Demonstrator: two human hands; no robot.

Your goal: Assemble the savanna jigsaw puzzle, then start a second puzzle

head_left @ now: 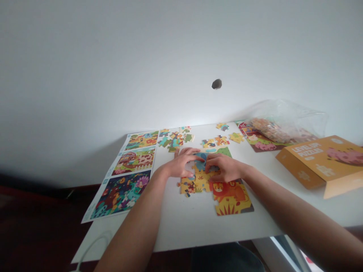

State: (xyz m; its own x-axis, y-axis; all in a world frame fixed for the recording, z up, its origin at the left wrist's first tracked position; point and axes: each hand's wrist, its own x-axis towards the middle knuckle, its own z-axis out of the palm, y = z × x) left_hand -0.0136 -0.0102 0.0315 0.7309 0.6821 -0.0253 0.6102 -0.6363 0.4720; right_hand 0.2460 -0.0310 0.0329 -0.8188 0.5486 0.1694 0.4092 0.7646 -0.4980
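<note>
A partly joined jigsaw puzzle lies flat on the white table, showing a lion, yellow ground and a blue elephant. My left hand rests at its upper left, thumb and index finger apart, the fingertips touching the pieces by the elephant. Bent over the puzzle's middle, my right hand has its thumb and fingers on a puzzle piece just above the lion; the fingers partly hide that piece. A joined section with a small figure forms the lower left part, with an uneven left edge.
Loose puzzle pieces lie behind my left hand, and several more behind the right. A picture sheet lies left. At right are a clear bag of pieces, a farm picture and an orange puzzle box. A wall stands behind.
</note>
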